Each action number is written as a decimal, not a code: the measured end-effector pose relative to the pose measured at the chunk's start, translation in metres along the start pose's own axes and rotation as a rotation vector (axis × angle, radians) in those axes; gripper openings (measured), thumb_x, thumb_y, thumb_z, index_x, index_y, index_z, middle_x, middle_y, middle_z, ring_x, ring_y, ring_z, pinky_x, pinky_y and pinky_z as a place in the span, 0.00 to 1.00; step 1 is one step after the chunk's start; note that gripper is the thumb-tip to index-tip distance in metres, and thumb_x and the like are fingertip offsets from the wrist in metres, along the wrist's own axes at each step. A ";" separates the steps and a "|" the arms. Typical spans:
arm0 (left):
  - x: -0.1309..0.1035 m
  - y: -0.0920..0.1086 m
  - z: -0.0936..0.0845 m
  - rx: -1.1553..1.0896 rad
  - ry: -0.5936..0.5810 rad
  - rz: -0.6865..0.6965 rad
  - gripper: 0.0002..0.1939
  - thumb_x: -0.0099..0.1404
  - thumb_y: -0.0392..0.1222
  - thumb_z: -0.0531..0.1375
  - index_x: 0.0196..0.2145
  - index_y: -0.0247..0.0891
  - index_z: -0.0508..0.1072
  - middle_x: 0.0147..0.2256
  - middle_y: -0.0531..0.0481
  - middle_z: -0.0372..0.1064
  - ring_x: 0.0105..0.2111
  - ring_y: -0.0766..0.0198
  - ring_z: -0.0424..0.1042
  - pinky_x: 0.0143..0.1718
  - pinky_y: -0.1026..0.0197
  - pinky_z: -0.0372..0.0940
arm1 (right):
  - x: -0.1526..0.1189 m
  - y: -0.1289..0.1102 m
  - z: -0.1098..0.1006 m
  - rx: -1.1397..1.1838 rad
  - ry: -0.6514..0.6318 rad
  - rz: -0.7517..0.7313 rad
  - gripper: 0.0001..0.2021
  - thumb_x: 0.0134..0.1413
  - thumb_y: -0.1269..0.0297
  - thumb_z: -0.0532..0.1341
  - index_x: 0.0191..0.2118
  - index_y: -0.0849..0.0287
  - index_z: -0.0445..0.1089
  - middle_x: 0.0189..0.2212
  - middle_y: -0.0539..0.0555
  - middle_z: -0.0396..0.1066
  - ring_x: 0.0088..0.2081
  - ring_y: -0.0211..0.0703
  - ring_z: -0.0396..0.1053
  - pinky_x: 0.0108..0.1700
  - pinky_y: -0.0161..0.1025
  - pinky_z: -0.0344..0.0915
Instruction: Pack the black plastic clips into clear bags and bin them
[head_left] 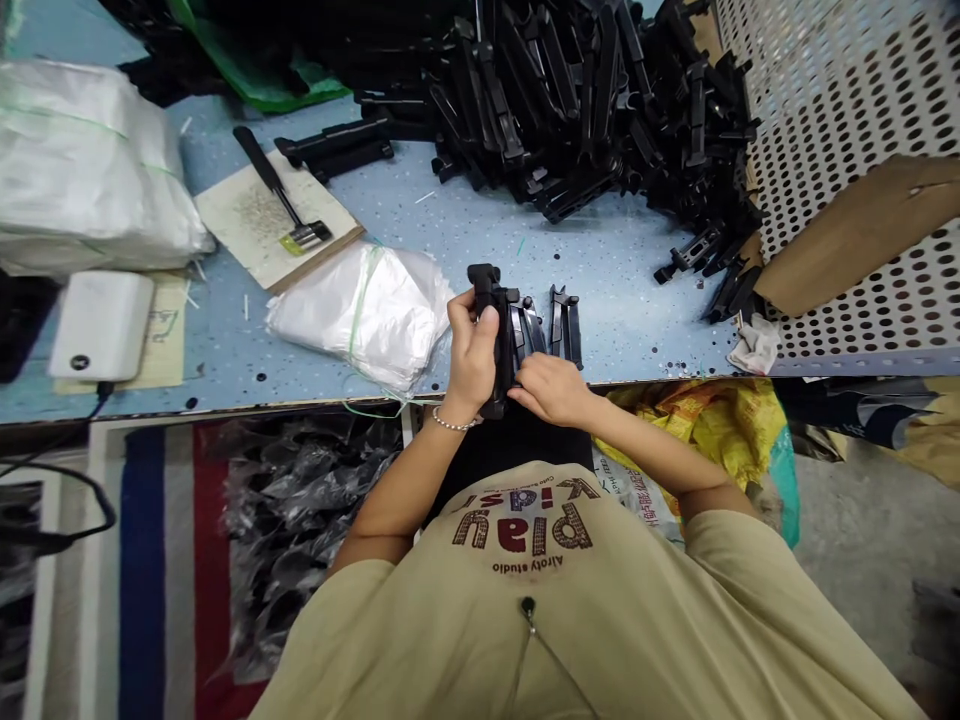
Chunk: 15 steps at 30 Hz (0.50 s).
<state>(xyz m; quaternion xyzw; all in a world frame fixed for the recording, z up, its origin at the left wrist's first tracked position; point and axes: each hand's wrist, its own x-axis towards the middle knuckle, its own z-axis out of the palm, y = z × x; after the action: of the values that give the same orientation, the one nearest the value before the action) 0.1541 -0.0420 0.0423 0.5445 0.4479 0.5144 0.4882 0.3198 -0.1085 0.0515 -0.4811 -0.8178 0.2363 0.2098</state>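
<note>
- Head view: the landmark is the long black plastic part (504, 340), held at the near edge of the speckled pale-blue tabletop (637, 260); well to its left lie a big white plastic-wrapped bundle (82, 160) and a white rounded box with a black cable (101, 325).
- Nearer, left of and beyond the part, a black-handled metal tool (274, 185) rests on a square cream board (240, 225).
- Just left of the part sits a flat bundle of clear plastic bags tied with green string (382, 310).
- The left hand (472, 355) is clamped on the part, thumb on the side facing the person.
- The right hand (551, 388) is by the part's lower end, fingers curled together; whether they pinch anything I cannot tell.
- Just right of the part lie small black slotted pieces (565, 325); beyond it spreads a heap of similar black parts (555, 90).
- The step in hand looks like close two-handed work on this one part; the next move seems to call for a steady left grip and careful right fingertips.
</note>
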 end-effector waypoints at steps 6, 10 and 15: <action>-0.005 -0.011 -0.020 0.183 0.061 0.082 0.34 0.70 0.70 0.58 0.60 0.42 0.62 0.55 0.40 0.68 0.55 0.51 0.73 0.60 0.47 0.68 | -0.003 0.007 0.021 0.204 -0.092 0.180 0.31 0.76 0.39 0.39 0.41 0.56 0.70 0.37 0.55 0.73 0.38 0.45 0.70 0.40 0.40 0.64; 0.004 -0.037 -0.047 0.451 0.071 -0.096 0.31 0.72 0.63 0.59 0.63 0.40 0.62 0.55 0.36 0.72 0.56 0.45 0.74 0.62 0.41 0.67 | -0.003 0.067 -0.036 0.042 0.219 0.487 0.30 0.76 0.39 0.42 0.48 0.56 0.71 0.44 0.58 0.74 0.45 0.48 0.72 0.47 0.43 0.67; 0.015 -0.075 -0.023 0.444 0.010 -0.157 0.25 0.74 0.56 0.56 0.61 0.39 0.68 0.58 0.34 0.73 0.61 0.44 0.71 0.68 0.39 0.62 | -0.004 0.170 -0.118 -0.388 0.644 1.127 0.30 0.73 0.45 0.54 0.66 0.65 0.62 0.61 0.74 0.65 0.58 0.62 0.71 0.57 0.57 0.64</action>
<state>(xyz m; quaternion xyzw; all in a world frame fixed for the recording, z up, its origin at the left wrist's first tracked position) 0.1328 -0.0164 -0.0306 0.5995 0.5934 0.3666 0.3927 0.5061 -0.0181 0.0453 -0.9092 -0.3664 0.0032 0.1975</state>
